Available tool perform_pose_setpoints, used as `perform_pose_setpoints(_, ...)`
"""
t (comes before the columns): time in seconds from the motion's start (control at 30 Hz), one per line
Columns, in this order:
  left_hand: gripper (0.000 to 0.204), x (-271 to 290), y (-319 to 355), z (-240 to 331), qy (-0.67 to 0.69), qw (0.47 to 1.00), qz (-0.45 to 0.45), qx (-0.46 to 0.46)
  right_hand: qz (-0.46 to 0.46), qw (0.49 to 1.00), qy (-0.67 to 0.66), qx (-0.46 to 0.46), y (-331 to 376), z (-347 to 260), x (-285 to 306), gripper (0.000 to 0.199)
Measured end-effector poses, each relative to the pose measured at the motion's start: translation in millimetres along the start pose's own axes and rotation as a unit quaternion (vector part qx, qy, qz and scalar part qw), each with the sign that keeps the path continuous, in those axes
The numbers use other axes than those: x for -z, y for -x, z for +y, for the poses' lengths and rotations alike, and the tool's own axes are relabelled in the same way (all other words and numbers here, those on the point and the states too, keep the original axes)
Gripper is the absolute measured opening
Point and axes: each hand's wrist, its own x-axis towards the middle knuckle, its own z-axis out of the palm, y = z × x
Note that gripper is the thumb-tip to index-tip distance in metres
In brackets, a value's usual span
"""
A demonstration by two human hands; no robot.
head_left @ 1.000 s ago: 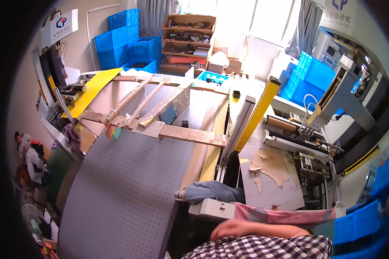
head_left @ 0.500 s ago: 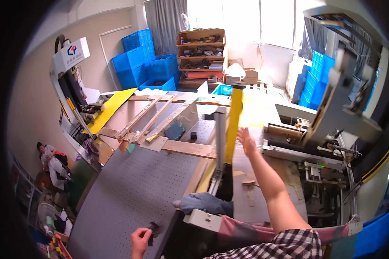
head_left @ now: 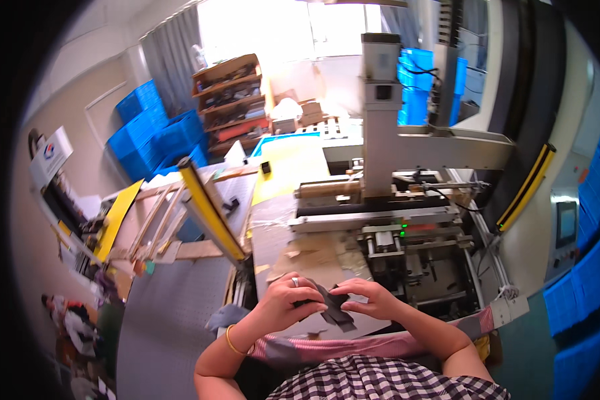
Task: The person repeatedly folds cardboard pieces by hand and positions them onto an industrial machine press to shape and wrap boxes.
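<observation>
In front of my chest, above the near end of the work table, I hold a dark grey, flat folded piece (head_left: 337, 313), possibly card or thin sheet. My left hand (head_left: 290, 305) pinches its left side, thumb and fingers closed, with a ring on one finger. My right hand (head_left: 372, 299) grips the upper right edge between thumb and fingertips. Part of the piece is hidden by the fingers. Beneath lies the pale table (head_left: 273, 237) with tan sheet scraps (head_left: 313, 257) on it.
A machine with a grey column (head_left: 380, 133) and rollers stands right of the table. A yellow post (head_left: 210, 210) rises at the left, beside a perforated grey board (head_left: 173, 320). A small black box (head_left: 265, 167) sits on a yellow sheet (head_left: 293, 163). Pink fabric (head_left: 353, 347) wraps the near rail.
My view has turned right. My right hand has drawn back from its outstretched reach, and my left has come over from the grey board with the dark piece. Both hands now hold it.
</observation>
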Motion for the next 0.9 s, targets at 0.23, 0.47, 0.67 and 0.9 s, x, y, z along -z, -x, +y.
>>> perform_pose_setpoints(0.23, 0.022, -38, -73, -53, 0.040, 0.986, -0.159, -0.027, 0.117, 0.990, 0.059, -0.046, 25, 1, 60, 0.052)
perform_pose_setpoints(0.47, 0.040, -64, -134, -97, -0.013, 0.997, -0.017, -0.080, 0.177, 0.941, 0.288, 0.004, -5, 25, 125, 0.066)
perform_pose_setpoints(0.67, 0.057, -73, -262, -186, 0.287, 0.950, 0.047, 0.109, 0.194, 0.973, -0.019, -0.121, -77, 121, 250, 0.059)
perform_pose_setpoints(0.9, 0.076, -43, -355, -204, -0.029, 0.995, 0.083, -0.043, 0.203, 0.968, 0.138, -0.058, -132, 123, 316, 0.071)
